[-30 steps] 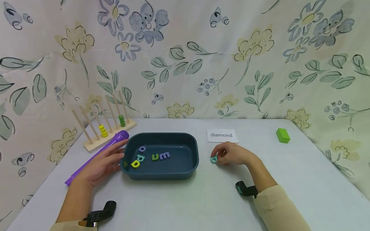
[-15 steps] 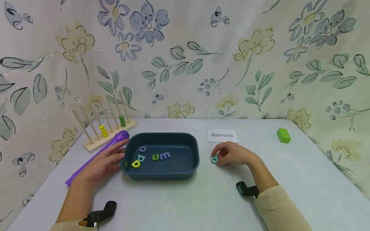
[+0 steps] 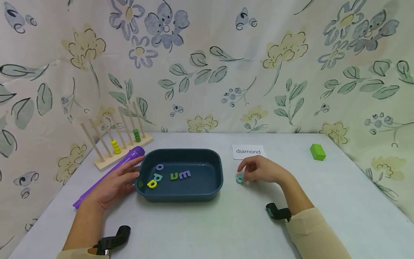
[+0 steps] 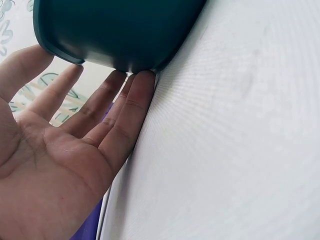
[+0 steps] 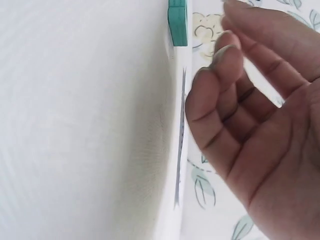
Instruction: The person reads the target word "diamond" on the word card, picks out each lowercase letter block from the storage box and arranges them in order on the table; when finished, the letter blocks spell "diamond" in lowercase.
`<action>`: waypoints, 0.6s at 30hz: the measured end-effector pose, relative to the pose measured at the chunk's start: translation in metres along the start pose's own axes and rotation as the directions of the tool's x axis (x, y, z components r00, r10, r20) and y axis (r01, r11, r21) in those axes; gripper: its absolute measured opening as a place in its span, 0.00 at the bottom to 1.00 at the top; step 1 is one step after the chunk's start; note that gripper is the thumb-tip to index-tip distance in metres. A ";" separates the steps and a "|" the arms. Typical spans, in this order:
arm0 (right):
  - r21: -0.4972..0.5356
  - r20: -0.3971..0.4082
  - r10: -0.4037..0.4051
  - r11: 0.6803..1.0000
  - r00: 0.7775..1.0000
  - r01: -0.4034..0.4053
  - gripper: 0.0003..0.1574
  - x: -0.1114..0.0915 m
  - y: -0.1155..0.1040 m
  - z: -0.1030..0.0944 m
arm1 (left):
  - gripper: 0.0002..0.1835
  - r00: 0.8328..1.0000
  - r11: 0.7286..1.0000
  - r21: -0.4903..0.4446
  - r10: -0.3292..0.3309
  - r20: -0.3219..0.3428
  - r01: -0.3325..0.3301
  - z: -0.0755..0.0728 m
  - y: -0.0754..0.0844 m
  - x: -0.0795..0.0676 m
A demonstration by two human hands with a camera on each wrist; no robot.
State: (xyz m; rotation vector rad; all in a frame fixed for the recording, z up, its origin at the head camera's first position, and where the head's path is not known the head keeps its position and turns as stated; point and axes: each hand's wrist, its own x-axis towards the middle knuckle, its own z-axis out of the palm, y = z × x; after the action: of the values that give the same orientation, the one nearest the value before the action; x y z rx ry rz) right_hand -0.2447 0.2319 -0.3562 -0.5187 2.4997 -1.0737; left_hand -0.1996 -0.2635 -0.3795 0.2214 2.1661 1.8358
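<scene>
My left hand [image 3: 113, 185] has its fingers extended, the fingertips touching the left side of a dark blue plastic tray [image 3: 181, 197]. Inside the tray lie several small coloured letters, among them a yellow letter [image 3: 152, 184], a purple "o" [image 3: 159, 167], a green letter [image 3: 174, 176] and a purple "m" [image 3: 185, 174]. On the table to the tray's right rests a teal letter [image 3: 239, 179], partly covered by my right hand [image 3: 263, 170]. Seen from the right wrist, the loosely bent fingers [image 5: 205, 92] hold nothing and are apart from the teal letter [image 5: 178, 25].
A white card reading "diamond" [image 3: 248, 151] lies just behind my right hand. Farther right sits a green block [image 3: 318, 152]. Behind my left hand are a purple tube [image 3: 130, 154] and a wooden peg rack [image 3: 102, 164] with yellow and green beads. A floral curtain [image 3: 207, 108] hangs behind the table.
My right hand has let go of the teal letter and lifted slightly up and to the right, leaving it on the table. The left hand and tray stay where they were.
</scene>
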 end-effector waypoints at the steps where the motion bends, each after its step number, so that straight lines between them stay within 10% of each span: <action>1: -0.003 -0.001 -0.005 1.000 1.000 0.005 0.14 0.000 -0.001 -0.001 | 0.34 1.000 1.000 0.001 0.002 0.001 -0.002 0.000 0.000 0.000; 18: 0.008 0.028 -0.132 0.991 0.991 0.132 0.12 0.009 -0.054 -0.023 | 0.34 1.000 1.000 0.000 -0.006 0.001 0.006 0.000 0.001 0.000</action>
State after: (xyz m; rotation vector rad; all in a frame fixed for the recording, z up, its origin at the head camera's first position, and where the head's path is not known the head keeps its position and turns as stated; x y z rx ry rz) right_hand -0.2531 0.2074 -0.3028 -0.7014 2.4658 -1.1141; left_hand -0.1995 -0.2629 -0.3786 0.2153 2.1638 1.8328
